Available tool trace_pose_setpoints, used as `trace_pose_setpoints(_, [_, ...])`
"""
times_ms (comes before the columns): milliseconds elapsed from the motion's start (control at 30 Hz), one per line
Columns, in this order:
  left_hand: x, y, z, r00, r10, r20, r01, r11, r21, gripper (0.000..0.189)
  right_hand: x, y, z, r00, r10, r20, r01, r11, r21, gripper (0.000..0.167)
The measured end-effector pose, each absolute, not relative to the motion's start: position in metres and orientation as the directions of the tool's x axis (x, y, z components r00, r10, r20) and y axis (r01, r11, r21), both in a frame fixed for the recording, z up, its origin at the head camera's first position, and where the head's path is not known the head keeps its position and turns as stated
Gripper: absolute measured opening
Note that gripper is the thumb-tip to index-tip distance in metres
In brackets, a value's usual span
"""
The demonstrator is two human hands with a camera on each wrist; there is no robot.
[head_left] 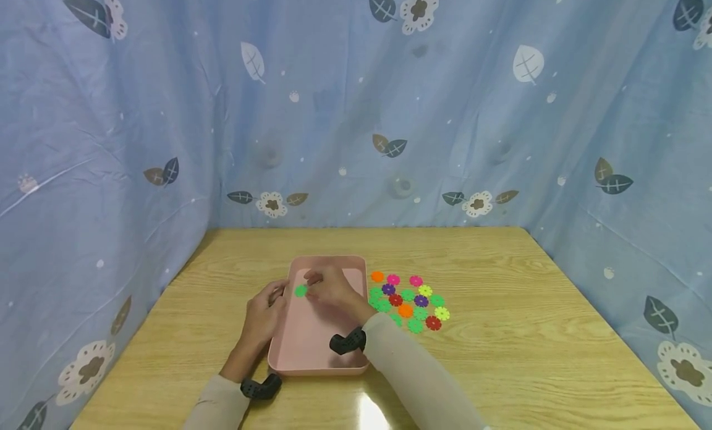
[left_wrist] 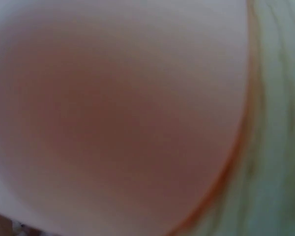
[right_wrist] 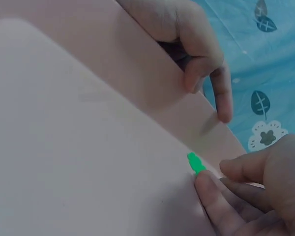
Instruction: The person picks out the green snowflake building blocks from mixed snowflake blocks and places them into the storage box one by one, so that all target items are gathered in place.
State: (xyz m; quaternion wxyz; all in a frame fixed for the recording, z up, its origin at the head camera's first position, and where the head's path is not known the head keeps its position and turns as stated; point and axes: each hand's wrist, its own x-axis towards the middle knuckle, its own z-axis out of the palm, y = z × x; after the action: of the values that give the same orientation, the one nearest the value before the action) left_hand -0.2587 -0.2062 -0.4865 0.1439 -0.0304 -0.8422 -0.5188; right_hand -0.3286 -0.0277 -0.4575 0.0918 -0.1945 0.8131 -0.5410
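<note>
A pink rectangular tray [head_left: 317, 349] lies on the table. My left hand [head_left: 264, 312] holds its left rim, with one fingertip over the inside of the wall and another finger outside it in the right wrist view. My right hand [head_left: 332, 286] is inside the tray near its far left part, thumb and fingertips apart. Just beyond the thumb [right_wrist: 209, 189] a green flower-shaped disc [head_left: 300, 291] lies on the tray floor, partly hidden by that thumb in the right wrist view. The tray wall [left_wrist: 118, 118] fills the left wrist view, blurred.
Right of the tray, several flower-shaped discs lie spread on the wooden table [head_left: 512, 331]: green discs [head_left: 415, 325], red discs [head_left: 433, 322], orange discs [head_left: 405, 311], plus purple, pink and yellow ones. A blue patterned curtain [head_left: 345, 109] encloses the back and sides.
</note>
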Motion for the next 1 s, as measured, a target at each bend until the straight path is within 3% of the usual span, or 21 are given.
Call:
trace_pose_setpoints(167, [-0.2539, -0.2070, -0.4871, -0.961, -0.106, 0.254, 0.183, 0.444, 0.877, 0.039, -0.3241, -0.0313, -0.4589, -0.910, -0.415, 0.008, -0.138, 0.283, -0.949, 0.034])
trace_pose_setpoints(1000, [-0.2569, -0.2042, -0.4850, -0.960, -0.088, 0.266, 0.198, 0.458, 0.867, 0.041, -0.3225, -0.0321, -0.4559, -0.910, -0.409, -0.061, -0.027, 0.204, -0.979, 0.035])
